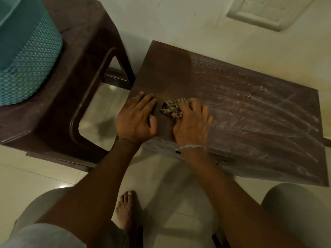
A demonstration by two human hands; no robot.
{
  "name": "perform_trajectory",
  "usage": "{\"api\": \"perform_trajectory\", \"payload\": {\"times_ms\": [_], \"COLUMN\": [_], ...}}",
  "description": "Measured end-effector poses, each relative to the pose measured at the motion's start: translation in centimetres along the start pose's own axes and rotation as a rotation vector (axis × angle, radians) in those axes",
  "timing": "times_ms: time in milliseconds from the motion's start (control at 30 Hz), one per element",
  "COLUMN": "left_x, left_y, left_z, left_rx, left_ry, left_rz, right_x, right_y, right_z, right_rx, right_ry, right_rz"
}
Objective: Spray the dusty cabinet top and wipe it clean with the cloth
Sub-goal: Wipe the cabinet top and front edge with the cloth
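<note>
Both forearms reached forward over the floor. The left hand [136, 117] lay flat, fingers spread, on the cabinet top [232, 111] at its near left corner. Just beside it, the right hand [192, 122] pressed a bunched, patterned cloth [171, 108] down, fingers curled over it. Farther right, the top showed pale dust streaks.

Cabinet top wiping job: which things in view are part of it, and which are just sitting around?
Part of the job:
cabinet top, right side dusty
cloth
right hand, on the cloth
left hand, bracing on the top

Just there:
brown plastic stool
teal basket on the stool
</note>
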State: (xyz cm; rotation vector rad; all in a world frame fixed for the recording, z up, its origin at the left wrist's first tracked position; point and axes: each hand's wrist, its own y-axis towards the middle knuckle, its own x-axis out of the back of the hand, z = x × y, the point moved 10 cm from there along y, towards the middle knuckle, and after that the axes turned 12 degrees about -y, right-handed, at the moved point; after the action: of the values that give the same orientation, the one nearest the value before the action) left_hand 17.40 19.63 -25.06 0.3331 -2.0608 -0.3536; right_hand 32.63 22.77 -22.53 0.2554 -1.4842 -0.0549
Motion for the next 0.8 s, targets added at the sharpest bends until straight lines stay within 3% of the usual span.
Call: {"api": "perform_trajectory", "payload": {"times_ms": [167,333,600,800], "left_x": [-0.1,0.1,0.3,0.5], "left_y": [-0.2,-0.1,-0.2,-0.2], "left_z": [0.1,0.0,0.1,-0.2], "left_rx": [0.010,0.000,-0.007,-0.015], "left_ry": [0.005,0.009,-0.010,-0.018], "left_rz": [-0.018,-0.040,-0.073,-0.082], "right_x": [-0.2,-1.2,-1.1,-2.3], "right_y": [-1.8,3.9,1.8,8.0], "right_z": [0.1,-0.4,-1.6,-1.4], "right_rx": [0.086,0.015,0.021,-0.019], "right_ry": [0.026,0.040,0.089,0.089], "right_rz": [0.009,0.022,0.016,0.023]}}
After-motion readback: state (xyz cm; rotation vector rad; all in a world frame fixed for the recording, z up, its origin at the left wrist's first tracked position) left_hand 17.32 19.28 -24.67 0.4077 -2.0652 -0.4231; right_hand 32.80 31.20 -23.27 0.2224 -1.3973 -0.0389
